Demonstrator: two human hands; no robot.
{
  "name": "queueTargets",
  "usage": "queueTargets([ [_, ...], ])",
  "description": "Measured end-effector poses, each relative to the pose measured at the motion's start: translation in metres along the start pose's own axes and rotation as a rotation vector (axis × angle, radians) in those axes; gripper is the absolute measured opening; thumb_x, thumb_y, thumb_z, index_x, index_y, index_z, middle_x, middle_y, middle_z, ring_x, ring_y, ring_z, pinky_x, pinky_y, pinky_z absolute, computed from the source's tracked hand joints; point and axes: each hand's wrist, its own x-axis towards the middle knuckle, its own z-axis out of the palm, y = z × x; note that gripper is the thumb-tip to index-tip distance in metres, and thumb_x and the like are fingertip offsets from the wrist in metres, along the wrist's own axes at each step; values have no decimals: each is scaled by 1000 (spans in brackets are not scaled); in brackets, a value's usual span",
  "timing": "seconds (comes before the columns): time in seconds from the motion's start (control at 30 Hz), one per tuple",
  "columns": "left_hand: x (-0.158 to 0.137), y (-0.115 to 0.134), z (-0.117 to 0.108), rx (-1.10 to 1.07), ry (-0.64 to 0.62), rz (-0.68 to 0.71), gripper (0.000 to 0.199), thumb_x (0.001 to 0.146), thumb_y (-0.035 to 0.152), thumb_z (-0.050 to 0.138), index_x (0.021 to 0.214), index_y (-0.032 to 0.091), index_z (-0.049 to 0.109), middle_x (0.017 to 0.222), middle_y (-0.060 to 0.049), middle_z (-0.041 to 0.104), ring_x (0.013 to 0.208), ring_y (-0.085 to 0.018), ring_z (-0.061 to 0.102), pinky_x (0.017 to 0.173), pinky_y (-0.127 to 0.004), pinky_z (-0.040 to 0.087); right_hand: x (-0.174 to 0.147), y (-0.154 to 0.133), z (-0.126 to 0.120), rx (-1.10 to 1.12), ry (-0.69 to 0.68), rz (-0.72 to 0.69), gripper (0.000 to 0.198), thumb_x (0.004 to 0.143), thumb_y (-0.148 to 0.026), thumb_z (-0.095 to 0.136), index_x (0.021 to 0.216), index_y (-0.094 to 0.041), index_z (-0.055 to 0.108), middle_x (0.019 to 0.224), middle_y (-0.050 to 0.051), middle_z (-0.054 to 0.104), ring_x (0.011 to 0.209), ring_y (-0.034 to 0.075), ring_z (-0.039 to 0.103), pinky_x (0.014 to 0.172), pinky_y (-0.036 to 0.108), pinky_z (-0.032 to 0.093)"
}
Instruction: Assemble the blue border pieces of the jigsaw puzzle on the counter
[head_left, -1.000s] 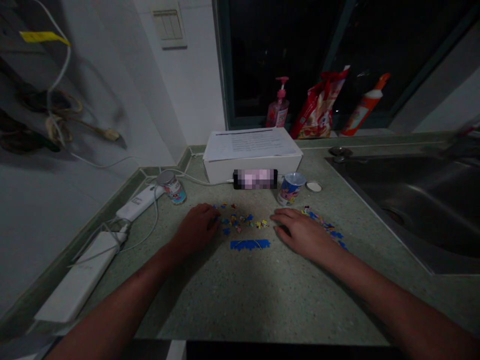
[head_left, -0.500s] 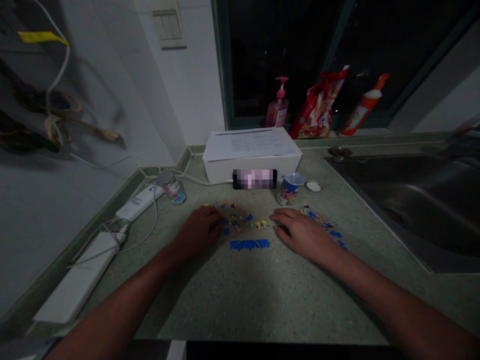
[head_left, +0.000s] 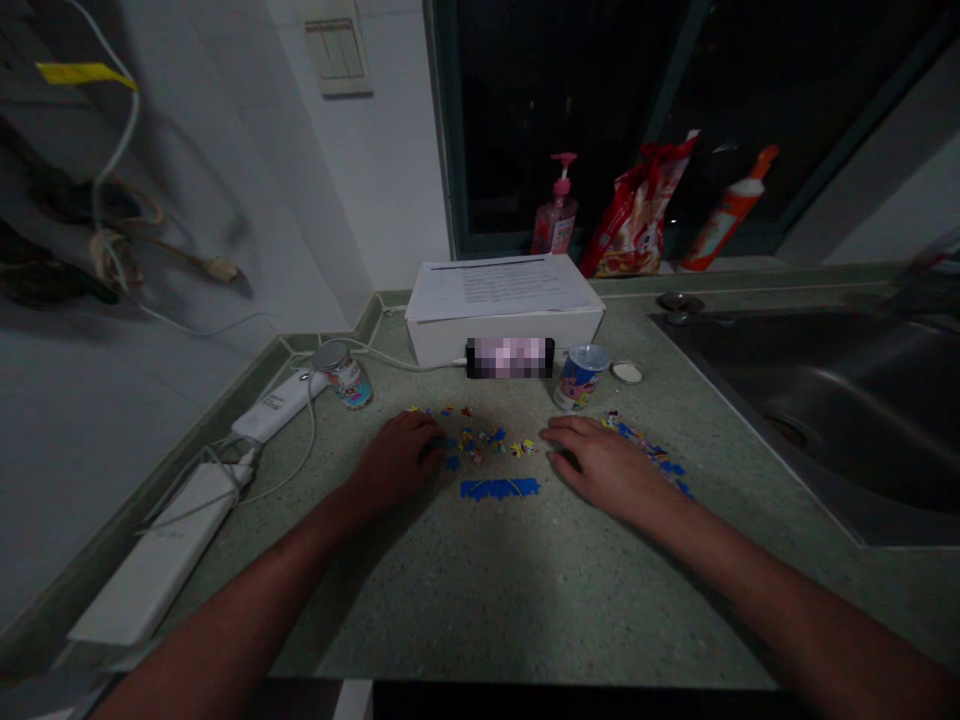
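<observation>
My left hand (head_left: 399, 457) rests on the counter just left of a loose scatter of small jigsaw pieces (head_left: 466, 440), its fingers stretched out and holding nothing. On the other side of that scatter lies my right hand (head_left: 596, 462), flat with thumb and fingers apart. A joined strip of blue jigsaw pieces (head_left: 499, 489) sits between the hands, nearer to me. More jigsaw pieces (head_left: 652, 450) form a pile beyond my right hand, partly hidden by it. A blue printed tub (head_left: 580, 380) stands behind the right hand, with a round lid (head_left: 626, 373) beside it.
A white box (head_left: 504, 310) with paper on top stands at the back, a phone (head_left: 510, 358) leaning on it. At left are a lidded jar (head_left: 345, 376), power strips (head_left: 169, 555) and cables. The sink (head_left: 750, 420) is at right. Bottles and a red bag (head_left: 637, 215) line the windowsill.
</observation>
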Motion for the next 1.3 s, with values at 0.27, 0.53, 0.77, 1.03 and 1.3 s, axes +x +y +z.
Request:
queueTargets([
  [0.27, 0, 0, 3, -12, 24, -24, 20, 99, 20, 69, 116, 21, 79, 129, -13, 76, 125, -32, 68, 115, -52, 53, 0, 1, 2, 18, 24, -7, 32, 103, -18, 61, 128, -21, 80, 137, 14, 77, 121, 31, 75, 107, 50, 61],
  [0.53, 3, 7, 3, -8, 6, -36, 19, 101, 17, 67, 115, 19, 81, 126, -14, 76, 121, -32, 68, 113, -52, 53, 0, -1, 0, 2, 4, -5, 31, 104, -19, 60, 129, -20, 79, 138, 15, 76, 123, 32, 75, 108, 49, 60],
  [0.77, 3, 3, 7, -46, 34, 33, 32, 103, 9, 57, 116, 23, 83, 123, -10, 78, 119, -30, 69, 109, -50, 55, 1, 1, 1, 3, 7, -6, 31, 104, -19, 60, 129, -21, 79, 138, 14, 76, 123, 31, 74, 109, 49, 60],
  [1.03, 2, 2, 9, -37, 91, -14, 26, 105, 15, 60, 121, 20, 79, 128, -13, 76, 122, -30, 68, 113, -52, 54, 1, -2, -3, 15, 0, 1, 31, 104, -18, 61, 129, -20, 80, 136, 15, 77, 123, 31, 75, 109, 48, 60],
  [1.3, 1, 4, 5, -30, 41, 20, 25, 100, 14, 65, 118, 22, 81, 132, -12, 76, 125, -31, 68, 116, -55, 53, 1, -2, -3, 2, -11, 1, 31, 105, -18, 60, 130, -17, 78, 138, 15, 76, 125, 32, 74, 111, 49, 60],
])
